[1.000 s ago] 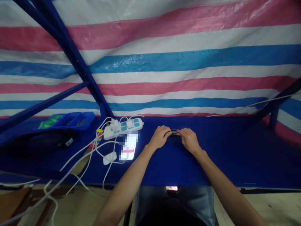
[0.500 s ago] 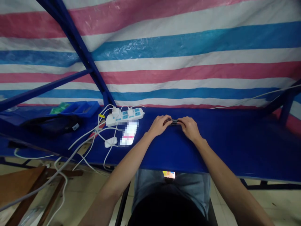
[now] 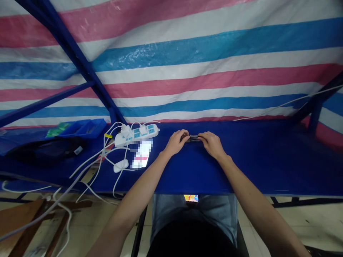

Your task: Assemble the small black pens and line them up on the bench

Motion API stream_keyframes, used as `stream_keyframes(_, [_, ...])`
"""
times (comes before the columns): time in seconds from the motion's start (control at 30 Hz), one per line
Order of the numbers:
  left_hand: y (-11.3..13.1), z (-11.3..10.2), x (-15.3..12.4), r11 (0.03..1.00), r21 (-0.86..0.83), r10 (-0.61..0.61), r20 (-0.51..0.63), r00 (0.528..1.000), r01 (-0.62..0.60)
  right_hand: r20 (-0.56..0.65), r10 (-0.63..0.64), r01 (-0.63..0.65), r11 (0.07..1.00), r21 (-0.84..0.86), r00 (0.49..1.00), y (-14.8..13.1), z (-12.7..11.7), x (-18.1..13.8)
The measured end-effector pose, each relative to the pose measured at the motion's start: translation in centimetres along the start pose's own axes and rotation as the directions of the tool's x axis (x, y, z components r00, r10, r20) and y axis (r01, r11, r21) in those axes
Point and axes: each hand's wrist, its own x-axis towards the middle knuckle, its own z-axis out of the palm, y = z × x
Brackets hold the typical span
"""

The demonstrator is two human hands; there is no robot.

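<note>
Mid-frame, the left hand point(image 3: 177, 142) and right hand point(image 3: 212, 144) still pinch the small dark thing point(image 3: 193, 138), so they're still busy with it.

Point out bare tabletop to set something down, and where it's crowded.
Bare: the blue table right of the right hand, back to the striped sheet; also the patch between the small dark item and the near edge. Crowded: left of the left hand, with power strip, lit screen, white block, cables.
</note>
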Motion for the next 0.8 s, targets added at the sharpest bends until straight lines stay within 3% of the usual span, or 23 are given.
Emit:
stream_keyframes(0.3, [-0.65,0.45,0.35,0.999,0.031,0.024,0.013,1.0,-0.024,-0.004,-0.054,0.054,0.998,-0.045,0.999,-0.14,-0.09,0.05])
stream_keyframes(0.47, [-0.22,0.16,0.02,0.998,-0.066,0.008,-0.019,1.0,-0.01,0.003,-0.01,0.01,0.999,0.036,1.0,0.03,-0.13,-0.21])
stream_keyframes(0.6, [-0.39,0.23,0.0,0.999,-0.04,-0.015,-0.013,1.0,0.014,0.012,-0.014,0.014,0.999,0.044,1.0,0.03,-0.12,-0.3])
stream_keyframes(0.8, [-0.97,0.66,0.26,1.0,0.011,0.006,-0.018,1.0,-0.005,-0.068,-0.075,0.074,0.997,-0.012,0.995,-0.21,-0.22,-0.12])
